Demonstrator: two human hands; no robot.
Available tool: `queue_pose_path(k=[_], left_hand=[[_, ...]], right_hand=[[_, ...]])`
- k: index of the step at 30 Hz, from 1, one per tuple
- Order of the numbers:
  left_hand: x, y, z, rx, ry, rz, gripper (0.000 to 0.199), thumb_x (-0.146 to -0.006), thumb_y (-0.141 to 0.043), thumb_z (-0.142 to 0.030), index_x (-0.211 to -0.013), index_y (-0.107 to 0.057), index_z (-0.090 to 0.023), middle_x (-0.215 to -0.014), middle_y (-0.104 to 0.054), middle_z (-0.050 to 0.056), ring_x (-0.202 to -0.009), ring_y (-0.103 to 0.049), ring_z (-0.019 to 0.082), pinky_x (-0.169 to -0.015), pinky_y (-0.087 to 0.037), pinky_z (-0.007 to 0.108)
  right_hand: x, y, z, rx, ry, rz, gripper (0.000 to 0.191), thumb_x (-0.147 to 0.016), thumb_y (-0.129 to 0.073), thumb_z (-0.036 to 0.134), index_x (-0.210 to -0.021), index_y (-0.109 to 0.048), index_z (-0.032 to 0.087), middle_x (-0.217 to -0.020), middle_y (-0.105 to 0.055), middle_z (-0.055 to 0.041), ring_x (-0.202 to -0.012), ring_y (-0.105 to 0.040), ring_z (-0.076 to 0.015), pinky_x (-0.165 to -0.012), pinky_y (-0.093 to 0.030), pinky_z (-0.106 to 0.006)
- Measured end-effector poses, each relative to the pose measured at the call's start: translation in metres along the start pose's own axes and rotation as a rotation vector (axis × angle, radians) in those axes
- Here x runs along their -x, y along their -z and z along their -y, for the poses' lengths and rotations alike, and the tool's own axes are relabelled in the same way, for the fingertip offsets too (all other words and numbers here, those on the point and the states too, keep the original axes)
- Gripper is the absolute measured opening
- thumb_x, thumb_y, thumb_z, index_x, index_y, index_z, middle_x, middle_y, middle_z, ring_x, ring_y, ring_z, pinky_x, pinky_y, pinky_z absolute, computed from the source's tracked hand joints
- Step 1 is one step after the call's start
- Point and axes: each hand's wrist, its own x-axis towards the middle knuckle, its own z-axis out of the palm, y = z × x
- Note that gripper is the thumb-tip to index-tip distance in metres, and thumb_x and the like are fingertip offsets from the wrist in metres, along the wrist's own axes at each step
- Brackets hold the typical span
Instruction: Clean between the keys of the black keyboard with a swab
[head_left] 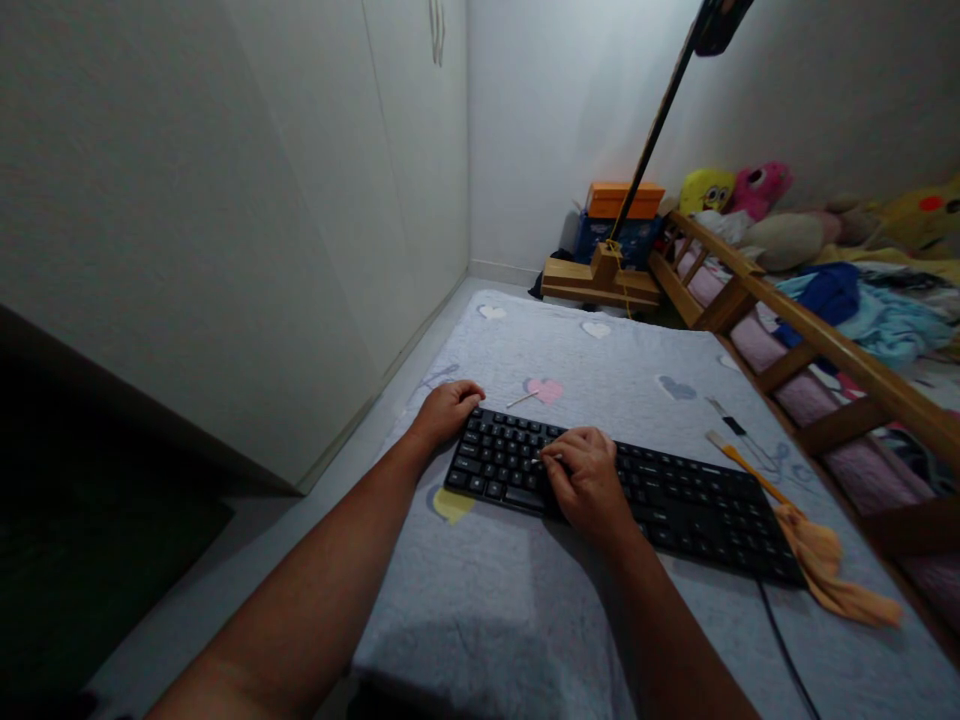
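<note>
A black keyboard lies at a slant on the patterned cloth. My left hand grips its upper left corner with the fingers curled in. Over the left-middle keys, my right hand is closed in a pinch on a cotton swab, whose white tip points left at the keys. The rest of that swab is mostly hidden by the fingers. A second cotton swab rests on the cloth just behind the keyboard.
Right of the keyboard lie an orange-handled brush, a thin tool with a black band and an orange cloth. A cable runs toward me. A wooden bed rail stands right, a white wardrobe left, a lamp stand behind.
</note>
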Motion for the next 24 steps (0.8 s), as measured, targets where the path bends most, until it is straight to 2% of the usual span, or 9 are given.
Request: queue_pose_path(k=[11, 24], left_hand=[[0.0006, 0.0001, -0.0007, -0.002, -0.023, -0.008, 0.027, -0.08, -0.05, -0.029, -0.088, -0.072, -0.016, -0.082, -0.072, 0.005, -0.08, -0.064, 0.021, -0.072, -0.047, 0.031], [0.0008, 0.0003, -0.0015, -0.013, -0.001, -0.016, 0.029, -0.079, -0.05, -0.03, -0.09, -0.074, -0.017, -0.081, -0.073, 0.005, -0.077, -0.064, 0.021, -0.072, -0.047, 0.031]], right_hand=[[0.0034, 0.0019, 0.0035, -0.011, 0.026, 0.062, 0.016, -0.087, -0.057, 0.014, -0.077, -0.067, 0.021, -0.082, -0.07, -0.0026, -0.094, -0.054, -0.022, -0.096, -0.03, -0.044], [0.0024, 0.0015, 0.0088, -0.084, 0.035, 0.062, 0.016, -0.089, -0.059, 0.015, -0.078, -0.068, 0.022, -0.081, -0.071, -0.0012, -0.093, -0.055, -0.0217, -0.098, -0.029, -0.045]])
